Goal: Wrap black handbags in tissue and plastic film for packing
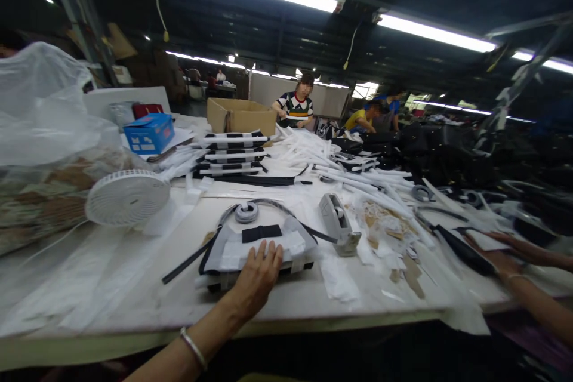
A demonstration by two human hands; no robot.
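My left hand [259, 271], with a bangle at the wrist, lies palm down on a black-and-grey bag [215, 253] on the table. Its fingers are stretched out over white wrapping [290, 243] on the bag's top; the thumb is hidden. Ahead of the fingertips lies a small black folded piece [261, 233]. A coil of grey cord [246, 212] sits near the bag's far edge. From the bag a black strap [190, 261] loops behind and runs out to the left. My right hand is out of view.
Right of the bag stands a grey tape dispenser [333, 218], then paper scraps [385, 221]. A white fan [128, 197] and blue box [149, 133] are left. Wrapped bags [233, 155] and white tubes [304, 146] lie behind. A co-worker's hands [496, 253] handle a dark bag at right.
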